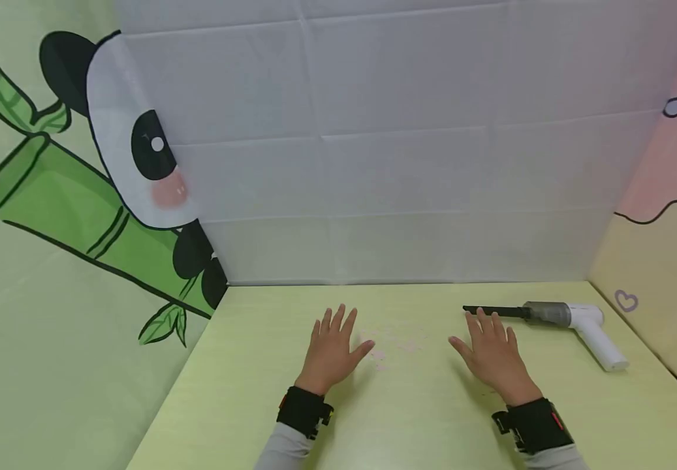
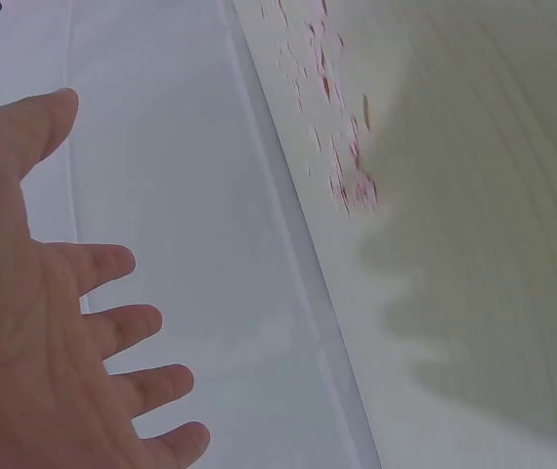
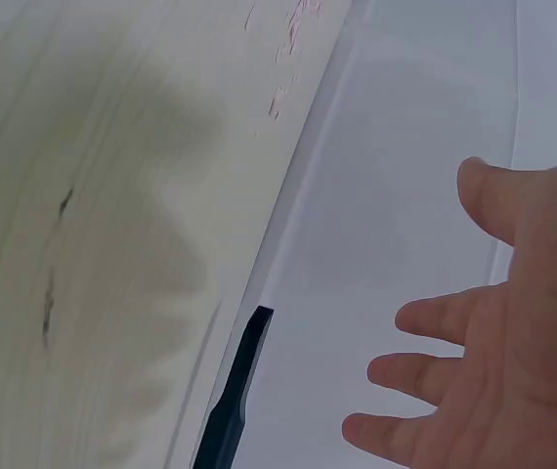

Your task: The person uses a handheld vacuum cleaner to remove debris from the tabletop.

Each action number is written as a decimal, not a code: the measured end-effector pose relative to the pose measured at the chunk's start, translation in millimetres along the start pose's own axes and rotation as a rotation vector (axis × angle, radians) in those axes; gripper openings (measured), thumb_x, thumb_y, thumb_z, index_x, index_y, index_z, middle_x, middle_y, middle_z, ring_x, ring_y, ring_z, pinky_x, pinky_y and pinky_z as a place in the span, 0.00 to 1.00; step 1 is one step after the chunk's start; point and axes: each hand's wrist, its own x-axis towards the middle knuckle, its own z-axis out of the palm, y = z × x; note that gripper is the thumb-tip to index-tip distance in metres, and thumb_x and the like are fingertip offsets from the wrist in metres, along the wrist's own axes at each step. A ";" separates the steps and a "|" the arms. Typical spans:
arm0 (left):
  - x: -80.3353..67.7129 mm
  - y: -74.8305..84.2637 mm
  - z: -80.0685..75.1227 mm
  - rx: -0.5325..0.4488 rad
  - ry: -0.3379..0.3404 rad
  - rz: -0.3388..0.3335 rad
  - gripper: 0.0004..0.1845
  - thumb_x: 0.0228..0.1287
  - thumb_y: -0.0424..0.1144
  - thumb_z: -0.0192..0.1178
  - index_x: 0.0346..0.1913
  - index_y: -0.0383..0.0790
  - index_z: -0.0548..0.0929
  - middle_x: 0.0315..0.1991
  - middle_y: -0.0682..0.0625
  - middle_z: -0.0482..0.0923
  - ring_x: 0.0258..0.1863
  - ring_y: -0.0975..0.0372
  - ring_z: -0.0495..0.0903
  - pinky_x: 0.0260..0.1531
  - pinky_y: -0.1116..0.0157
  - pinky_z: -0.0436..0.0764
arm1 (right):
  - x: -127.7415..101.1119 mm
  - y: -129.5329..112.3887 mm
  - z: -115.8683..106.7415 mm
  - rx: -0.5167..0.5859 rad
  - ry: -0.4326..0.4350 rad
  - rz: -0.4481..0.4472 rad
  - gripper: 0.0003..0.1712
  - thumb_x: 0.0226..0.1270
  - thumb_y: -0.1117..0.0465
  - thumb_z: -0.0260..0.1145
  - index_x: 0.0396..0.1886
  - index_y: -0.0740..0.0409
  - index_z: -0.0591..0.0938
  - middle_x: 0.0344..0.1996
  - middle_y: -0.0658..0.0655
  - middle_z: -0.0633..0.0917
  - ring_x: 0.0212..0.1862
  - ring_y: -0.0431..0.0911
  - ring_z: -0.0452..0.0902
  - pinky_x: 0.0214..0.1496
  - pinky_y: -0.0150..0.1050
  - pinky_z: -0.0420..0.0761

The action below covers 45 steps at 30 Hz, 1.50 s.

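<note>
Both hands hover over the table with fingers spread and nothing in them. In the head view the left hand [image 1: 331, 349] is left of a scatter of small pink scraps [image 1: 379, 356]. The right hand [image 1: 493, 356] is on the other side of the scraps, its fingertips overlapping the black nozzle of a handheld vacuum cleaner [image 1: 555, 313]. That vacuum, with a grey clear section and a white handle, lies on its side at the right. The left wrist view shows the pink scraps [image 2: 357, 186] beyond the fingers; the right wrist view shows the black nozzle [image 3: 235, 396].
A pale yellow wood-grain table [image 1: 420, 418] lies beneath the hands. White cloth [image 1: 397, 163] hangs along its back edge, with a panda and bamboo print [image 1: 79, 189] at the left and a pink and yellow panel [image 1: 667, 261] at the right.
</note>
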 end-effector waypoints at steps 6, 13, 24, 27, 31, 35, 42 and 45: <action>30.7 35.4 14.9 0.061 -0.033 0.009 0.40 0.74 0.65 0.49 0.78 0.44 0.62 0.78 0.41 0.58 0.78 0.43 0.55 0.73 0.41 0.58 | 24.6 45.3 -23.7 0.005 -0.028 0.014 0.47 0.79 0.39 0.53 0.76 0.74 0.56 0.73 0.82 0.53 0.73 0.80 0.41 0.70 0.76 0.45; 74.7 82.0 41.5 0.174 -0.104 0.030 0.39 0.75 0.68 0.45 0.78 0.48 0.63 0.78 0.46 0.60 0.77 0.48 0.58 0.73 0.46 0.62 | 57.3 111.2 -52.4 -0.022 -0.037 0.042 0.48 0.80 0.39 0.52 0.73 0.79 0.57 0.68 0.85 0.55 0.69 0.83 0.46 0.64 0.79 0.50; 120.2 151.9 66.6 0.311 -0.170 0.139 0.36 0.74 0.69 0.46 0.77 0.55 0.64 0.75 0.56 0.65 0.74 0.59 0.64 0.71 0.59 0.67 | 73.3 204.6 -86.0 -0.053 -0.026 0.192 0.42 0.77 0.45 0.54 0.64 0.86 0.63 0.55 0.89 0.64 0.53 0.85 0.61 0.46 0.75 0.69; 130.5 168.7 75.3 0.335 -0.194 0.156 0.36 0.73 0.69 0.46 0.77 0.57 0.65 0.74 0.59 0.65 0.74 0.61 0.64 0.71 0.61 0.66 | 67.7 223.1 -96.4 -0.052 -0.030 0.264 0.41 0.77 0.47 0.54 0.61 0.86 0.63 0.52 0.89 0.65 0.51 0.86 0.61 0.43 0.74 0.69; 146.9 189.6 90.1 0.370 -0.204 0.182 0.35 0.72 0.70 0.47 0.76 0.60 0.65 0.73 0.61 0.66 0.72 0.63 0.65 0.70 0.62 0.67 | 56.7 240.7 -110.4 -0.057 -0.018 0.350 0.38 0.76 0.48 0.55 0.54 0.86 0.65 0.48 0.88 0.66 0.49 0.85 0.62 0.40 0.72 0.70; 160.4 206.0 99.5 0.400 -0.197 0.198 0.34 0.72 0.70 0.47 0.75 0.61 0.67 0.71 0.62 0.67 0.71 0.64 0.66 0.69 0.62 0.68 | 49.6 248.6 -117.3 -0.044 -0.027 0.416 0.37 0.74 0.48 0.55 0.49 0.86 0.66 0.43 0.87 0.69 0.46 0.84 0.66 0.36 0.68 0.73; 166.1 225.4 96.5 0.381 -0.221 0.185 0.32 0.72 0.68 0.50 0.73 0.62 0.69 0.70 0.62 0.69 0.71 0.65 0.66 0.67 0.63 0.70 | 49.3 248.6 -115.6 -0.016 -0.112 0.497 0.44 0.71 0.44 0.57 0.49 0.90 0.66 0.43 0.88 0.68 0.49 0.84 0.66 0.37 0.65 0.75; 166.7 234.0 101.3 0.367 -0.228 0.168 0.32 0.71 0.68 0.51 0.73 0.62 0.69 0.70 0.62 0.69 0.71 0.65 0.66 0.67 0.64 0.69 | 47.2 249.8 -115.8 -0.029 -0.162 0.490 0.44 0.71 0.44 0.57 0.49 0.91 0.66 0.43 0.88 0.68 0.49 0.83 0.66 0.40 0.65 0.75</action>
